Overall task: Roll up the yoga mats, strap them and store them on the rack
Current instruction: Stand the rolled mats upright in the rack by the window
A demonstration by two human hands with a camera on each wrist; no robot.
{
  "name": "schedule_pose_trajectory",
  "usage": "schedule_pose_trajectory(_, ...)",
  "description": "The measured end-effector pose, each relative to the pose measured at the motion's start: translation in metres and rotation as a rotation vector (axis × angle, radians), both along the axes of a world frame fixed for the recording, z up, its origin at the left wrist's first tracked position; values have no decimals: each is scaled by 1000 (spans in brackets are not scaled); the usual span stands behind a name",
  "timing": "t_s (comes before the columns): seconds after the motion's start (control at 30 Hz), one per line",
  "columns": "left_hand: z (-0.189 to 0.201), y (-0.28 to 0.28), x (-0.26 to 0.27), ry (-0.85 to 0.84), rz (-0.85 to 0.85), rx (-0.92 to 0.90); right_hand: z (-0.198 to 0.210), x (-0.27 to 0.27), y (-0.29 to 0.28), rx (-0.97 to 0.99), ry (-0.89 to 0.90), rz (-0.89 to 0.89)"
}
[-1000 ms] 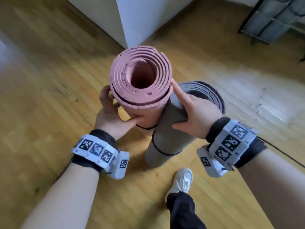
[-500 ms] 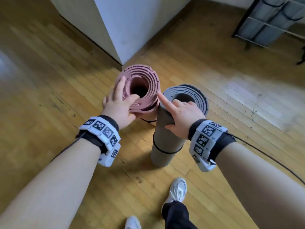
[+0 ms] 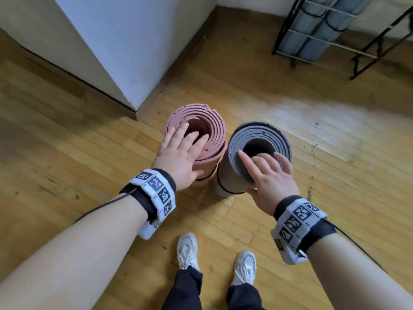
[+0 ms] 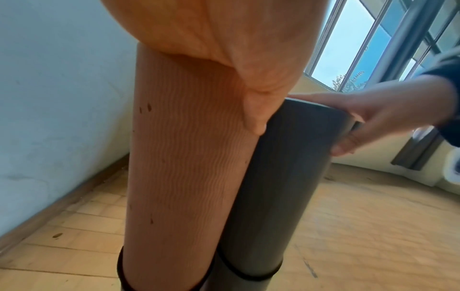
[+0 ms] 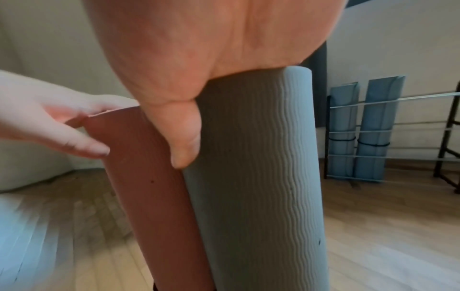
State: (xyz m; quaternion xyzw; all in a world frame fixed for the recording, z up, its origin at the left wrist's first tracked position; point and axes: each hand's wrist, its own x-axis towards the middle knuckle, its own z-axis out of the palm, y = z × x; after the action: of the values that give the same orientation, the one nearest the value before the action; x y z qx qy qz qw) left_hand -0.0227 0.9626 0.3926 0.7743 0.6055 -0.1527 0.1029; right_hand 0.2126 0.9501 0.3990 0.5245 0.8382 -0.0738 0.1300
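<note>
Both rolled, strapped mats are standing upright side by side on the floor, the left hand (image 3: 178, 153) resting flat-fingered on the pink mat (image 3: 201, 128), the right hand (image 3: 271, 175) loosely spread over the grey mat (image 3: 257, 139), the rack (image 3: 335, 30) waiting ahead-right.

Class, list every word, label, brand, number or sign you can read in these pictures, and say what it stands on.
None can be read as text.
Left wristband: black-and-white square code markers only, no letters.
Right wristband: the same kind of markers; small marks beside them are too blurred to read.
Pink mat, grey mat: no print visible.
</note>
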Motion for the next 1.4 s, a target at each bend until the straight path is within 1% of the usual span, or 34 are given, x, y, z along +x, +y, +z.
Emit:
schedule_pose_trajectory(0.17, -2, 2, -6, -50, 0, 1, -5, -22, 26, -81, -89, -111)
schedule_pose_trajectory(0.3, 1, 1, -2, -36, 0, -39, -3, -20, 23, -123, -97, -135)
schedule_pose_trajectory(0.4, 5, -4, 11, -28, -14, -71, 1, -7, 16, -157, -123, -128)
schedule_pose_trajectory(0.5, 10, -9, 28, -33, -10, -90, 6, 10, 7, -143, -122, -113)
schedule_pose_trajectory(0.6, 14, -4, 43, -47, 70, -77, 7, 33, 5, -142, -129, -104)
schedule_pose_trajectory(0.67, 19, 6, 52, -68, 122, -79, 11, 52, 10, -154, -111, -135)
schedule_pose_trajectory(0.73, 29, 20, 66, -93, 121, -93, 18, 78, 20, -144, -63, -203)
schedule_pose_trajectory(0.87, 62, 54, 117, -115, 123, -83, 56, 146, 48, -107, 86, -348)
schedule_pose_trajectory(1.0, 107, 86, 180, -96, 121, -72, 109, 219, 63, -54, 180, -406)
schedule_pose_trajectory(1.1, 138, 105, 222, -102, 68, -53, 148, 269, 66, -2, 165, -422)
schedule_pose_trajectory(1.23, 187, 131, 279, -158, -5, 15, 200, 325, 67, 86, 122, -448)
schedule_pose_trajectory(1.4, 251, 181, 342, -269, -107, 123, 259, 383, 80, 233, 88, -543)
